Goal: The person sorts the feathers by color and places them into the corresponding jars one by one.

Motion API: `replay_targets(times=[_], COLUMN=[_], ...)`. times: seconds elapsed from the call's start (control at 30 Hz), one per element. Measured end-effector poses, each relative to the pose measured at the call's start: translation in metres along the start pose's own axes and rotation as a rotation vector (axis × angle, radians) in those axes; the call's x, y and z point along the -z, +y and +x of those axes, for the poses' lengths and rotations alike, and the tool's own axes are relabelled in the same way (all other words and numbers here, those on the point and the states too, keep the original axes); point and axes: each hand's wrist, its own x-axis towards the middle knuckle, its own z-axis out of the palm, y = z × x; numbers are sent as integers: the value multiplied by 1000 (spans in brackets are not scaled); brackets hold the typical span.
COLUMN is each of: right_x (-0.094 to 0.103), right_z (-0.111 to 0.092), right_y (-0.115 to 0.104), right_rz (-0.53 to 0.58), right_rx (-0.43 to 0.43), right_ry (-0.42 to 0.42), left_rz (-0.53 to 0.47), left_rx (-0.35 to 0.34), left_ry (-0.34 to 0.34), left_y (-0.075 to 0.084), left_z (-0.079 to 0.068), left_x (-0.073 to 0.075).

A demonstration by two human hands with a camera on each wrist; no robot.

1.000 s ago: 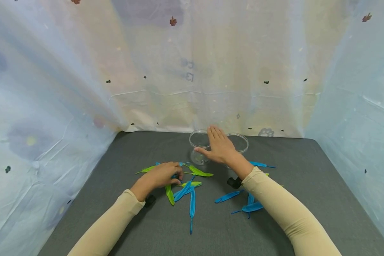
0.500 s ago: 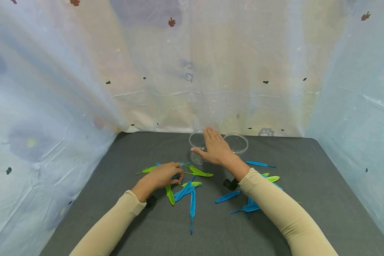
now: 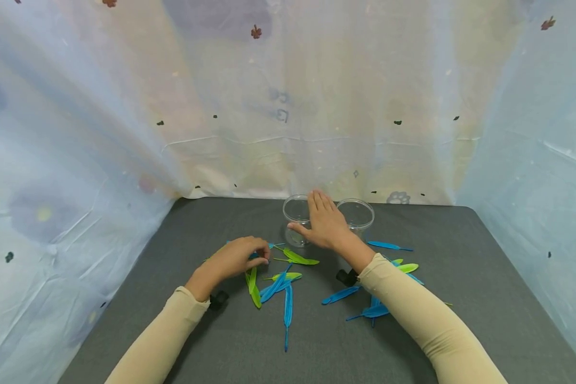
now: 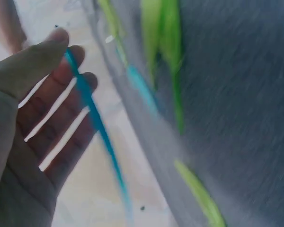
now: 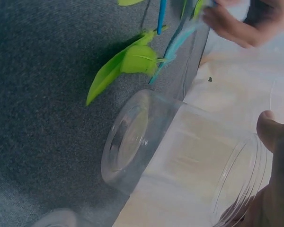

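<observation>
My left hand [image 3: 235, 258] is over the left group of feathers. Between its thumb and index finger it pinches a blue feather [image 4: 100, 125], clear in the left wrist view but mostly hidden by the hand from above. My right hand [image 3: 325, 224] lies between two clear jars with straight fingers, its thumb spread towards the rim of the left jar [image 3: 296, 228]. In the right wrist view, the thumb and fingers stand on two sides of that jar's mouth [image 5: 246, 165]. The right jar [image 3: 359, 224] is just beyond the hand. Both jars look uncovered.
Green feathers [image 3: 301, 260] and blue feathers [image 3: 288, 306] lie loose on the grey table [image 3: 249, 346] at centre left. More blue feathers [image 3: 341, 295] and green ones [image 3: 408, 268] lie around the right forearm. A patterned curtain [image 3: 317, 106] hangs behind the table.
My left hand has risen slightly away from the feather group, up and to the left, with the blue feather in its pinch. My right hand has shifted slightly left and now stays nearly still.
</observation>
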Motion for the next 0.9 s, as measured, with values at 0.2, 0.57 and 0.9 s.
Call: replay_targets(times=[0.2, 0.57, 0.9], right_x=[-2, 2, 5], right_z=[1, 0, -4], right_y=[0, 1, 8], right_rz=[-18, -30, -22], right_rx=[-3, 1, 37], right_ry=[-6, -30, -18], left_rz=[-26, -75, -81], left_rx=[24, 66, 104], left_ry=[146, 275, 381], left_y=[-4, -9, -11], left_z=[-6, -6, -3], left_x=[21, 32, 34])
